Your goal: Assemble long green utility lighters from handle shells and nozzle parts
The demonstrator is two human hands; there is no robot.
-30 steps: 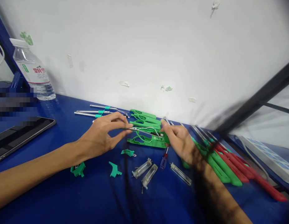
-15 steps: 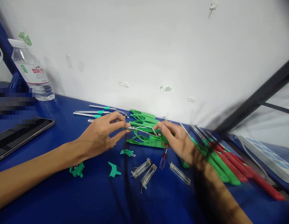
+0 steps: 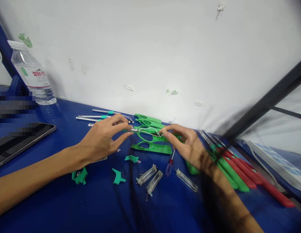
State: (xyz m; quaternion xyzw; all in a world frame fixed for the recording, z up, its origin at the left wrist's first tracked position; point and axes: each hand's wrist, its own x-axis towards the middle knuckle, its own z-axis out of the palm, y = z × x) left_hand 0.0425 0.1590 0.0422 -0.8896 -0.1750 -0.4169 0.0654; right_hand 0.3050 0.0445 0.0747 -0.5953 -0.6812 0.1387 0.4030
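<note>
My left hand (image 3: 109, 136) pinches the silver end of a lighter's metal tube (image 3: 134, 129) between thumb and fingertips. White wire (image 3: 149, 127) runs from the tube towards my right hand (image 3: 182, 140). The fingers of that hand are closed on the dark end piece (image 3: 160, 134) of the tube assembly. Right beneath the tube lies a green lighter handle half (image 3: 147, 139); whether it is also gripped is hidden by the fingers. Closer to me, another green handle half (image 3: 157, 148) rests hollow side up on the blue table.
Clear fuel tanks (image 3: 147, 174), teal triggers (image 3: 118, 176) and a screwdriver (image 3: 169, 167) lie in front. More metal tubes (image 3: 97, 116) are at the back left. Several red and green lighters (image 3: 245, 171) lie right. A phone (image 3: 26, 139) and water bottle (image 3: 32, 74) stand left.
The held tube and both hands have shifted slightly up and left. More of the table shows between the handle half under the tube and the nearer one.
</note>
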